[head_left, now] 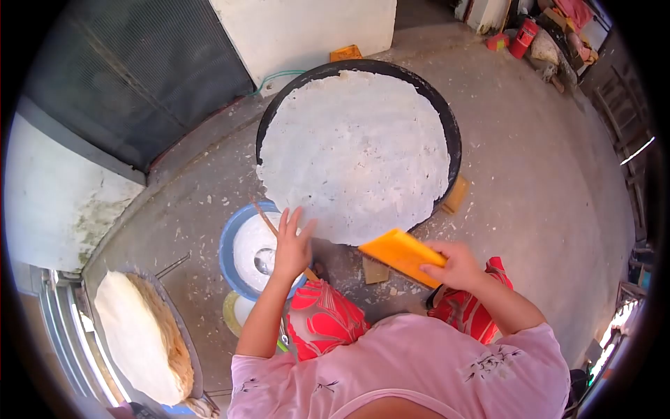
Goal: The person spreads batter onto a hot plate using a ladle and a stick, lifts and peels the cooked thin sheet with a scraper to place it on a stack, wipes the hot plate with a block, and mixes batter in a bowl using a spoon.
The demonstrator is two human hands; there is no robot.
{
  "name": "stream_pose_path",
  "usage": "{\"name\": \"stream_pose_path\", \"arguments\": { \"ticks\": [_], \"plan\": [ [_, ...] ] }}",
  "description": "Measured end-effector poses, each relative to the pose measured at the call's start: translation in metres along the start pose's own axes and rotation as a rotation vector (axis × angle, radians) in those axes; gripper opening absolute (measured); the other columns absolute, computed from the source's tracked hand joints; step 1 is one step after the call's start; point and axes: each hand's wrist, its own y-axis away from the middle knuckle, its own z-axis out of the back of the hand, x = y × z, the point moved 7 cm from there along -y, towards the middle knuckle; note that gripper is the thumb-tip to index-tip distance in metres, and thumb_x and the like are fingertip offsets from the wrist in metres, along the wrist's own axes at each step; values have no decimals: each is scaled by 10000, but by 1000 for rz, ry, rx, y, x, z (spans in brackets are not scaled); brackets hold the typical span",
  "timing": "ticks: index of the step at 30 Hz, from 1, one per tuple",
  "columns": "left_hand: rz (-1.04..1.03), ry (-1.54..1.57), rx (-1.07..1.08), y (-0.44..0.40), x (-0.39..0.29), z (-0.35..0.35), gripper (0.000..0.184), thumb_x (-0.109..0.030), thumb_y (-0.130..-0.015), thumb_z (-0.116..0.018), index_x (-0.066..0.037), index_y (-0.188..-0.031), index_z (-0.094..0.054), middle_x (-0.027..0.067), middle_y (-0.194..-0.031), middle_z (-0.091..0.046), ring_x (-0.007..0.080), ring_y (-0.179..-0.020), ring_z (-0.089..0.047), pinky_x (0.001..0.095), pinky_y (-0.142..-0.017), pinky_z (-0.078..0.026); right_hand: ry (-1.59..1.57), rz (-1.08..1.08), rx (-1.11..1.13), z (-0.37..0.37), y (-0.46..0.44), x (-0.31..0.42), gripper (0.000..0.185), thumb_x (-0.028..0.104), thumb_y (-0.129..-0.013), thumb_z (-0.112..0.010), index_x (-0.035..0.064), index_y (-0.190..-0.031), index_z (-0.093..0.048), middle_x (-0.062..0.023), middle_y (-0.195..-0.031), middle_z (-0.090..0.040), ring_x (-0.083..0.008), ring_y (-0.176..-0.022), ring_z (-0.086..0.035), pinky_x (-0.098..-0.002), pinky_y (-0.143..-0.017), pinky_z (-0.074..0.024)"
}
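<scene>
A large round black griddle (pixel 457 140) is covered by a thin white sheet of batter (pixel 359 153) with small dark specks. My right hand (pixel 453 264) grips a flat yellow-orange scraper (pixel 399 254), held just off the griddle's near edge. With fingers spread, my left hand (pixel 294 241) is over the griddle's near-left edge, beside a blue basin (pixel 227 244). White batter (pixel 246 244) and a metal ladle (pixel 264 261) are in that basin. A thin wooden stick (pixel 265 218) lies across it, partly hidden behind my left hand.
At lower left stands a stack of pale flat sheets (pixel 136 335) on a round tray. A green-rimmed bowl (pixel 232 313) sits below the basin. Bricks (pixel 456 195) lie by the griddle's edge. A white wall (pixel 307 35) stands behind it; a red can (pixel 523 38) is far right.
</scene>
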Motion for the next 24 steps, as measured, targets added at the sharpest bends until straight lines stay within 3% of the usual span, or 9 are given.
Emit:
{"name": "stream_pose_path", "arguments": {
  "ticks": [3,5,6,8,10,12,15,20,24],
  "plan": [
    [242,46,-84,26,31,-16,646,-80,-625,-669,-85,-1220,-419,164,-1291,-312,389,-1176,-331,444,-835,-442,-434,-217,-126,9,4,-14,367,127,-696,-611,57,-1052,-561,-65,-917,-611,-175,-821,-593,-277,-763,-451],
    [1309,1185,-196,51,70,-50,652,-130,-681,-694,-68,-1245,-371,152,-1240,-338,334,-1095,-410,413,-787,-468,-701,-285,-171,13,3,-16,374,93,-705,-577,33,-1072,-544,-55,-947,-604,-162,-843,-585,-264,-786,-441],
    [1450,1338,-200,53,81,-65,585,-183,-699,-717,-25,-1179,-422,114,-1091,-450,271,-936,-503,376,-695,-495,-899,-304,-131,9,0,-20,382,67,-708,-526,15,-1087,-526,-48,-979,-588,-166,-854,-578,-259,-792,-434],
    [1414,1295,-177,43,103,-83,481,-164,-694,-705,-7,-1091,-484,92,-959,-503,254,-830,-535,349,-645,-493,-1090,-311,-85,4,-5,-22,394,42,-712,-476,-4,-1101,-509,-42,-1011,-573,-171,-865,-571,-255,-798,-427],
    [1379,1254,-157,27,115,-82,380,-146,-690,-693,11,-1003,-546,71,-827,-556,237,-724,-567,323,-595,-491,-821,-425,-81,-1,-5,-33,381,-19,-695,-393,-2,-1041,-549,-56,-987,-594,-143,-894,-556,-236,-798,-418],
    [1032,708,-161,-11,128,-46,184,-148,-686,-640,-2,-796,-617,67,-583,-562,232,-550,-566,326,-505,-457,-458,-207,-127,7,-17,-27,365,15,-707,-414,10,-1043,-556,-94,-906,-608,-181,-805,-575,-270,-742,-436],
    [643,115,-327,-81,112,60,175,-185,-717,-539,-31,-746,-618,221,-723,-570,394,-627,-541,411,-572,-442,21,22,-223,26,-29,23,327,69,-739,-453,30,-1042,-570,-155,-812,-616,-241,-710,-596,-312,-671,-457],
    [170,267,-340,-139,49,228,83,-33,-731,-600,24,-792,-598,102,-772,-581,170,-717,-587,267,-649,-456,124,295,-416,47,-90,95,423,202,-763,-610,76,-1157,-521,-148,-942,-621,-288,-759,-608,-316,-684,-466],
    [14,256,-312,-101,-7,337,66,-8,-772,-576,44,-810,-562,28,-812,-538,91,-701,-493,203,-633,-402,230,397,-500,52,-150,164,672,257,-692,-690,126,-1280,-393,-162,-1153,-530,-298,-1040,-520,-338,-862,-419]
  ]
}}
